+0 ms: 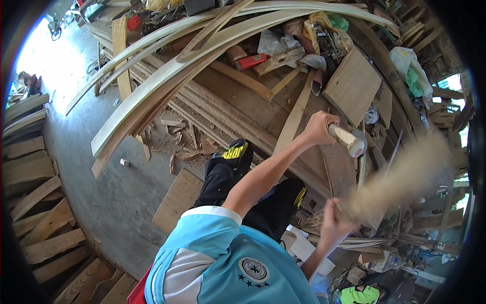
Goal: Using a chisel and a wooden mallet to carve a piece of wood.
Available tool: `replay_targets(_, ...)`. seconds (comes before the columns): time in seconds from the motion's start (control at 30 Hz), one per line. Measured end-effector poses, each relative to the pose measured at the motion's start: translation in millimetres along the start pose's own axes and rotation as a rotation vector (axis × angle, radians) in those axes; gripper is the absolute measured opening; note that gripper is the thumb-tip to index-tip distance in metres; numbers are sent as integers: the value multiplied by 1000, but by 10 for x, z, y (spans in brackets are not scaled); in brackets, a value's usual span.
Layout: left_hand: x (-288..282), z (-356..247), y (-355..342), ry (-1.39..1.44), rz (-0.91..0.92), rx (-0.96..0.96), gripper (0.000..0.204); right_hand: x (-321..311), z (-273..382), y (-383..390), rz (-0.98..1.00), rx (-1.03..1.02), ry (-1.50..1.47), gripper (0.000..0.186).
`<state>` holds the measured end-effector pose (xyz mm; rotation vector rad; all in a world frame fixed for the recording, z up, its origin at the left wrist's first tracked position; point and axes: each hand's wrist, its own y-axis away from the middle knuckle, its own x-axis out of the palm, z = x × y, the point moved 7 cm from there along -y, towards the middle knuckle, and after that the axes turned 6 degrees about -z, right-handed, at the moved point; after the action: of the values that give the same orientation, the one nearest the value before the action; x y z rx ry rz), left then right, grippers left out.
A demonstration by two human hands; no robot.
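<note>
My left hand [320, 128] is closed around a short, round wooden piece [348, 141] with a pale blunt end, held over the timber; it looks like a tool handle, but its far part is hidden. Lower down, my right hand [331, 217] grips one end of a long, thick wooden club [400, 177]. Motion smears the club heavily, so its exact shape is unclear. It stretches up and to the right, and the two held things are apart.
Long curved planks [202, 55] arch across the far side. A square wooden panel [353, 86] leans at the right, near plastic bags [412, 76]. Cut boards [50, 223] are stacked at the left. Wood scraps [187, 157] litter the grey floor [126, 202].
</note>
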<state>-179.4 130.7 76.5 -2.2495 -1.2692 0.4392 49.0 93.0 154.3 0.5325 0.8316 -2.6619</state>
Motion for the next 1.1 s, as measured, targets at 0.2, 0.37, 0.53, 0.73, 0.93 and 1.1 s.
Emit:
replay_targets(0.2,-151,68,-15,62,-74,22,25,81,-49,33,84,126,-118,41)
replay_targets(0.37,-90,23,-33,76,-29,60,27,59,119,118,19,-93,-181,35)
replay_targets(0.53,-228,190,-133,121,-79,76,25,308,-545,230,152,83,-93,49)
replay_targets(0.73,-154,44,27,42,-9,155,28,120,-117,247,104,-171,-197,28)
replay_targets(0.93,-154,212,52,66,44,130,29,356,-682,410,119,49,-194,45)
replay_targets(1.1,-110,100,113,33,120,209,25,275,-542,489,75,-166,-197,30)
